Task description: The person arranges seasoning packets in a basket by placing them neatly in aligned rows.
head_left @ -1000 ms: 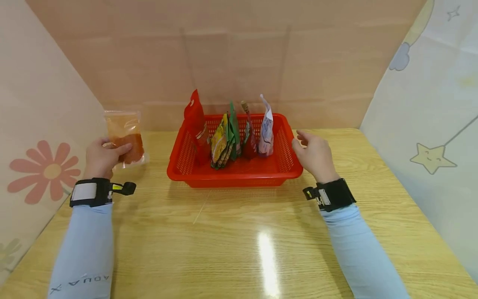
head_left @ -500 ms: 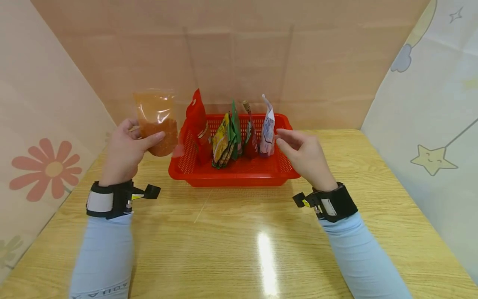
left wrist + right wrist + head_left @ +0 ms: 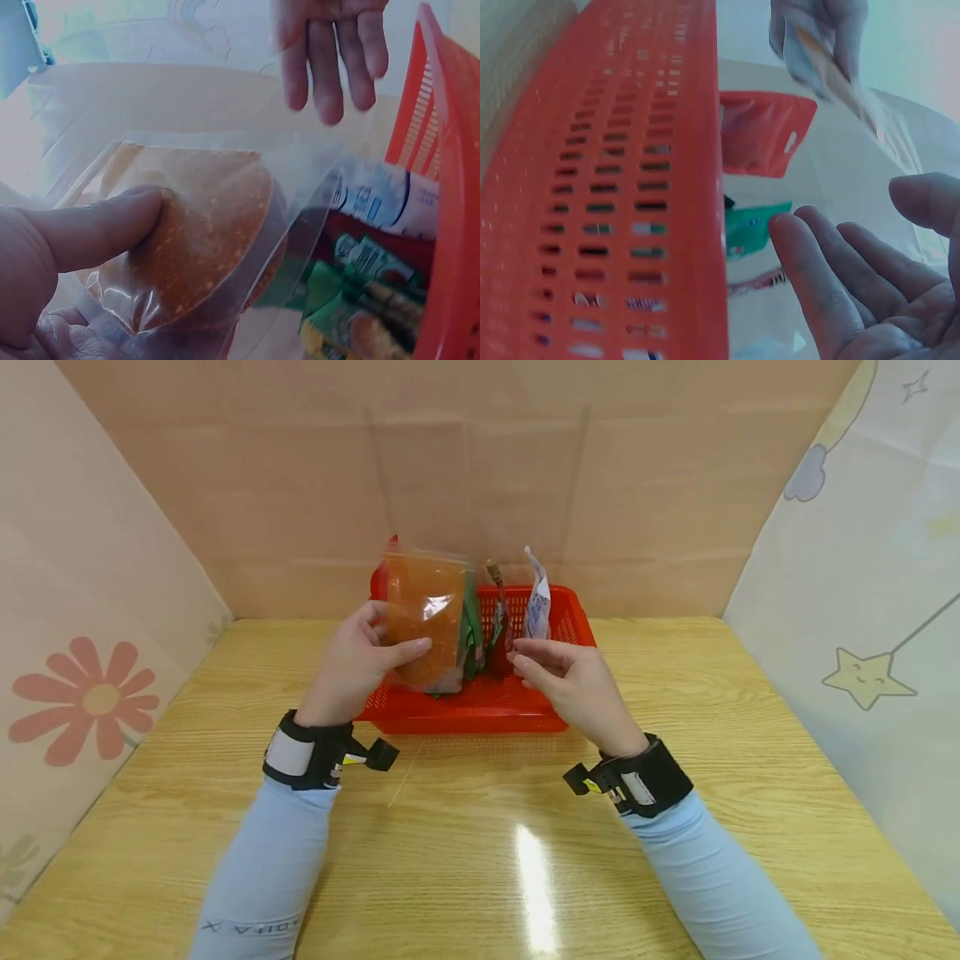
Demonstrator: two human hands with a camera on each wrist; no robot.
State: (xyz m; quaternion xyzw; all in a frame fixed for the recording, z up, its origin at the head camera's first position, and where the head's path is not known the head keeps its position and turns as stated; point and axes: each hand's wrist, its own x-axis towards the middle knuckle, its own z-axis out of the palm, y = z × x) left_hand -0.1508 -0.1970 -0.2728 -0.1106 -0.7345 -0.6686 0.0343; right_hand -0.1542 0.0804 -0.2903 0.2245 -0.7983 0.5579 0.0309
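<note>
A clear zip bag of orange-red powder hangs upright over the left part of a red plastic basket. My left hand grips it at its left edge, the thumb pressed across the front, as the left wrist view also shows. My right hand is over the basket's front right, nothing in it; its fingers look nearly straight in the left wrist view. Just beyond its fingertips stand a white-and-blue pouch and a dark red pouch. The zip bag hides most of a tall red pouch.
Green packets stand in the middle of the basket, close to the zip bag. The basket's low wall faces me on the wooden table. A brown paper-like wall rises behind, with printed panels at both sides.
My left hand has carried the zip bag from the far left to the right, over the basket. My right hand has come left from the basket's right rim toward the middle.
</note>
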